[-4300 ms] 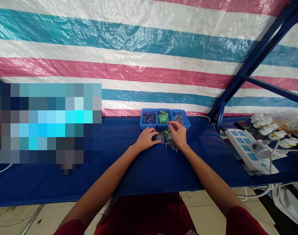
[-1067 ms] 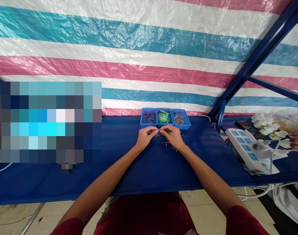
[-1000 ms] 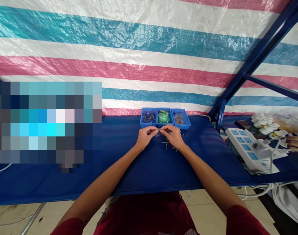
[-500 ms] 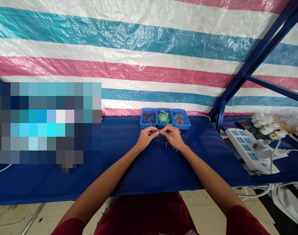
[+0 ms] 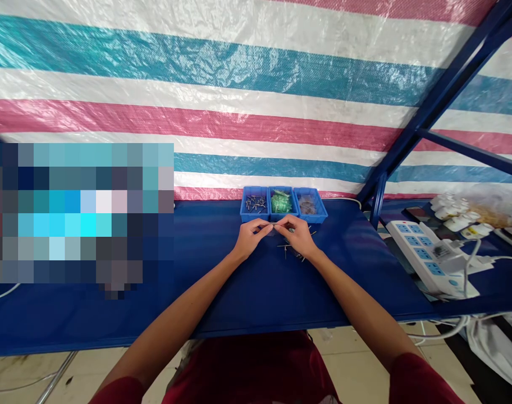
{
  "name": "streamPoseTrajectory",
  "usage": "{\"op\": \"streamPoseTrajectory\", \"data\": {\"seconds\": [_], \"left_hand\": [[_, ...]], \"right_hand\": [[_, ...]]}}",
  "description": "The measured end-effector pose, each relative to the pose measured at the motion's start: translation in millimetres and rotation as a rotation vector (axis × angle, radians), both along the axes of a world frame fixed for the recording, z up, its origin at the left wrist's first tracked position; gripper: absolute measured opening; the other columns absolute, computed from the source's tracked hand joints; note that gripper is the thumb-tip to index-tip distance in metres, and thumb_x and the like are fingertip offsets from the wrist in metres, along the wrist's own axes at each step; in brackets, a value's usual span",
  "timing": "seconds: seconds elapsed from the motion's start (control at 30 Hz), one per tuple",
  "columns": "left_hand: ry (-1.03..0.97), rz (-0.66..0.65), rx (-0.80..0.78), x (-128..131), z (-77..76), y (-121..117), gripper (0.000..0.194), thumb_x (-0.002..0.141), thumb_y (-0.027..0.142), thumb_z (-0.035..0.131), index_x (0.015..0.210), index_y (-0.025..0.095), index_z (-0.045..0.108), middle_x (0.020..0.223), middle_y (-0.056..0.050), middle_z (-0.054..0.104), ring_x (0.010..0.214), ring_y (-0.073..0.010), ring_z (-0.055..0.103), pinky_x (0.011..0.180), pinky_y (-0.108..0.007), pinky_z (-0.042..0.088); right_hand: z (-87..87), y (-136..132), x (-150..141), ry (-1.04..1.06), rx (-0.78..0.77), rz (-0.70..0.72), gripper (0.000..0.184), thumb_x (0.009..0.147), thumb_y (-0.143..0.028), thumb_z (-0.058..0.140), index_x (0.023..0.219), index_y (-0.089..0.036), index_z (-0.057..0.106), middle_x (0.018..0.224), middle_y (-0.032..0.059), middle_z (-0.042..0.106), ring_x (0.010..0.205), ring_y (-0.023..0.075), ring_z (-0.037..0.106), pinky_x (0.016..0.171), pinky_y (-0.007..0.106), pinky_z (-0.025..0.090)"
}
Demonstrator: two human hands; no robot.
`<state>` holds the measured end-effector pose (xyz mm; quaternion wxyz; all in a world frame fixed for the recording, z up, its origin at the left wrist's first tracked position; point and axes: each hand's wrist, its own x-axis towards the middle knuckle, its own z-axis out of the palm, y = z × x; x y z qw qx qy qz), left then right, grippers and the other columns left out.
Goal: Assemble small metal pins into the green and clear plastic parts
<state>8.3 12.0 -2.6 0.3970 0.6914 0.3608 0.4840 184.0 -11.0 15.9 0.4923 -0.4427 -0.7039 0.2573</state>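
My left hand (image 5: 249, 237) and my right hand (image 5: 298, 233) meet fingertip to fingertip above the blue table, just in front of three blue bins. Both are closed in a pinch on a small thin piece (image 5: 273, 225), mostly hidden by the fingers; its kind is too small to tell. Loose metal pins (image 5: 286, 250) lie partly under and beside my right hand. The left bin (image 5: 253, 217) contains short metal pins. Small green plastic pieces (image 5: 281, 201) fill the middle bin, and clear greyish pieces (image 5: 308, 204) lie in the right bin (image 5: 318, 216).
A white power strip (image 5: 420, 252) with plugged-in adapters stands at the right, with white bottles (image 5: 456, 210) and plastic bags behind it. A blue metal frame (image 5: 401, 140) slants up at the right. Striped sheeting (image 5: 239, 123) hangs behind the table (image 5: 256, 303). The left side is blurred out.
Earlier my hands were apart, the right one before the right bin; they have since come together on the small piece. A person's hand at the far right has gone from view.
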Motion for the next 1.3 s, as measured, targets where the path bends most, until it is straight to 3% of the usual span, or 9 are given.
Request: {"op": "streamPoseTrajectory", "data": {"seconds": [0.17,0.33,0.57,0.77,0.9,1.0,1.1,1.23,1.3], "left_hand": [[-0.029,-0.002,-0.04,0.7,3.8,-0.1,0.033,0.079,0.044,0.064,0.067,0.013,0.066,0.064,-0.002,0.063,0.059,-0.0126,0.056,0.057,-0.023,0.045],[-0.126,-0.087,-0.166,-0.3,7.1,1.7,0.037,0.081,0.045,0.063,0.062,0.013,0.06,0.055,0.0,0.058,0.05,-0.0104,0.053,0.056,-0.024,0.046],[-0.176,-0.147,-0.261,1.5,4.3,2.1,0.033,0.079,0.046,0.066,0.075,0.013,0.061,0.053,0.002,0.055,0.047,-0.009,0.05,0.051,-0.023,0.045],[-0.192,-0.054,-0.197,2.2,0.2,7.1,0.045,0.085,0.056,0.051,0.088,0.013,0.067,0.084,-0.008,0.066,0.068,-0.0131,0.059,0.054,-0.022,0.048],[-0.158,-0.073,-0.17,0.0,0.3,6.4,0.039,0.081,0.051,0.06,0.078,0.012,0.066,0.071,-0.005,0.064,0.063,-0.0127,0.058,0.054,-0.022,0.046],[-0.15,-0.101,-0.184,0.1,2.1,3.9,0.033,0.075,0.045,0.07,0.081,0.013,0.065,0.063,-0.001,0.062,0.055,-0.0113,0.056,0.053,-0.023,0.046],[-0.197,-0.103,-0.205,0.7,4.5,3.3,0.035,0.074,0.043,0.071,0.091,0.014,0.061,0.061,0.0,0.062,0.052,-0.011,0.056,0.053,-0.024,0.048],[-0.28,-0.092,-0.267,0.7,7.0,4.0,0.043,0.072,0.042,0.072,0.102,0.017,0.053,0.061,0.003,0.062,0.047,-0.0107,0.057,0.05,-0.024,0.047],[-0.305,-0.098,-0.288,0.8,7.4,3.6,0.044,0.072,0.041,0.073,0.102,0.018,0.051,0.06,0.003,0.062,0.046,-0.0103,0.056,0.048,-0.023,0.046]], "right_hand": [[2.3,-1.1,-0.5,-0.025,0.027,-0.015,0.024,0.089,-0.037,0.053,0.078,-0.019,0.064,0.074,0.0024,0.061,0.066,0.0147,0.056,0.065,0.028,0.047],[1.3,-1.7,0.4,-0.099,0.132,0.02,0.028,0.093,-0.03,0.045,0.116,-0.024,0.06,0.098,0.0064,0.059,0.075,0.0151,0.057,0.069,0.029,0.051],[0.8,-1.1,0.7,-0.143,0.182,0.013,0.017,0.091,-0.032,0.05,0.098,-0.024,0.064,0.103,0.0082,0.055,0.073,0.0154,0.058,0.069,0.032,0.052],[2.9,-1.1,-0.4,-0.178,0.156,-0.034,0.02,0.09,-0.037,0.051,0.084,-0.022,0.062,0.088,0.0064,0.062,0.079,0.0183,0.06,0.074,0.032,0.051],[0.8,-1.5,-1.7,-0.101,0.05,-0.055,0.019,0.088,-0.038,0.053,0.083,-0.021,0.061,0.075,0.003,0.064,0.067,0.0164,0.061,0.067,0.029,0.051],[-1.0,-1.0,-0.8,-0.031,0.008,-0.033,0.019,0.087,-0.037,0.055,0.095,-0.021,0.062,0.072,0.0015,0.064,0.064,0.016,0.061,0.065,0.029,0.052],[-1.0,-1.1,1.2,-0.038,0.038,-0.003,0.024,0.09,-0.033,0.049,0.107,-0.023,0.062,0.081,0.0032,0.065,0.068,0.0158,0.061,0.066,0.03,0.052],[0.0,-2.3,1.6,-0.106,0.138,0.047,0.026,0.089,-0.025,0.048,0.109,-0.025,0.064,0.108,0.0084,0.058,0.08,0.0162,0.06,0.068,0.031,0.053],[-0.5,-2.5,0.5,-0.139,0.168,0.059,0.026,0.088,-0.024,0.05,0.11,-0.026,0.064,0.11,0.0089,0.056,0.083,0.0171,0.06,0.07,0.032,0.054]]}}
